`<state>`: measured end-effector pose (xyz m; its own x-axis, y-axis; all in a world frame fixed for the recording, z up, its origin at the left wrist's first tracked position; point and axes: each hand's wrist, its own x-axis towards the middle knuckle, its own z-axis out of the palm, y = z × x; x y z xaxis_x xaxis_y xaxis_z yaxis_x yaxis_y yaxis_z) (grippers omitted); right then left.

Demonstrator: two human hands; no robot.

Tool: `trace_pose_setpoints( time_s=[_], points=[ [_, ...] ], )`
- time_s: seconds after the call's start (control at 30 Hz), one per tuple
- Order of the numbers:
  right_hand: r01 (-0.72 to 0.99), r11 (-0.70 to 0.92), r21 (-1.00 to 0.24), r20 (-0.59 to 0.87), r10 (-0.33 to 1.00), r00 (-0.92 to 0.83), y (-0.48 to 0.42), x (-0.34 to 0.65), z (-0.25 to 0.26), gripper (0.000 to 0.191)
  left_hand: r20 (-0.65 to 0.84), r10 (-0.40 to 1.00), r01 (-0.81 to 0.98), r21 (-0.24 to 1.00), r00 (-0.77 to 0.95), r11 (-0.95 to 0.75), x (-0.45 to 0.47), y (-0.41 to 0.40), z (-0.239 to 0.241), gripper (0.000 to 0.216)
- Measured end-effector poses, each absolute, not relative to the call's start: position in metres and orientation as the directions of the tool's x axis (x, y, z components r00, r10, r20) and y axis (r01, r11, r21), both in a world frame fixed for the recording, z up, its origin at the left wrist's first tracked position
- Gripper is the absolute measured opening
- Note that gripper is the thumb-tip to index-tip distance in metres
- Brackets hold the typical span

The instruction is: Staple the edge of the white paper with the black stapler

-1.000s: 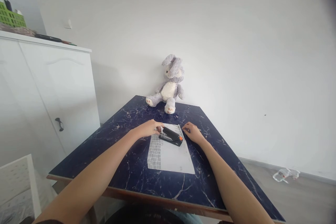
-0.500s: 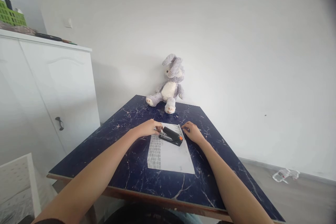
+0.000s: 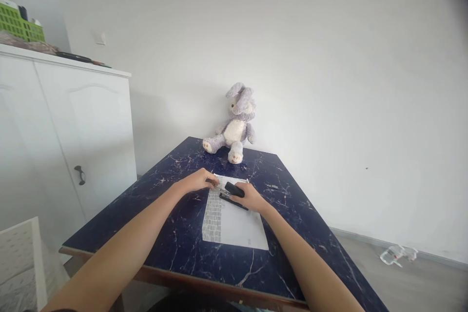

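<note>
A black stapler (image 3: 234, 189) lies slantwise over a printed sheet of paper (image 3: 237, 229), its upper arm raised from its base. My right hand (image 3: 251, 197) is closed around the stapler's rear part and hides the orange piece there. At the stapler's front end, near the sheet's upper left corner, my left hand (image 3: 203, 180) has its fingers pinched together. A thin silvery part shows between those fingers and the stapler; what exactly they grip is hidden. To the right of the sheet lies a small grey strip (image 3: 272, 186), too small to name surely.
A plush rabbit (image 3: 234, 129) sits at the back of the dark blue marbled table (image 3: 183, 234), against the wall. A white cabinet (image 3: 98, 122) stands on the left, with a green basket (image 3: 22, 24) on top. Some clear plastic (image 3: 398, 254) lies on the floor at right.
My right hand has moved left from beside the sheet's right edge and taken hold of the stapler. The small grey strip now shows where that hand was. My left hand stays by the stapler's front.
</note>
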<state>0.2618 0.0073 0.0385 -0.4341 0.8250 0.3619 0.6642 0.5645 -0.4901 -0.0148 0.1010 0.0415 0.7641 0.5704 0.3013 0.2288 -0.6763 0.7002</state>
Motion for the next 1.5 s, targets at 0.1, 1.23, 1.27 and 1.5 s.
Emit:
trace_pose_setpoints(
  time_s=[0.1,1.23,1.27,1.5],
  points=[
    [0.596,0.574,-0.562,0.369,0.818,-0.441,0.006,0.259,0.038,0.029,0.324,0.596,0.194,0.742,0.735,-0.642,-0.008,0.098,0.039,0.033],
    [0.693,0.342,-0.634,0.16,0.935,-0.316,0.016,0.373,0.051,0.021,0.176,0.364,0.316,0.248,0.915,-0.916,0.034,0.055,0.043,0.046],
    [0.692,0.368,-0.621,0.168,0.925,-0.341,0.016,0.366,0.053,0.022,0.165,0.346,0.296,0.266,0.923,-0.917,0.037,0.053,0.041,0.049],
    [0.67,0.512,-0.538,0.232,0.853,-0.467,0.012,0.329,0.06,0.027,0.03,0.3,0.275,0.319,0.954,-0.907,0.057,0.048,0.034,0.062]
  ],
)
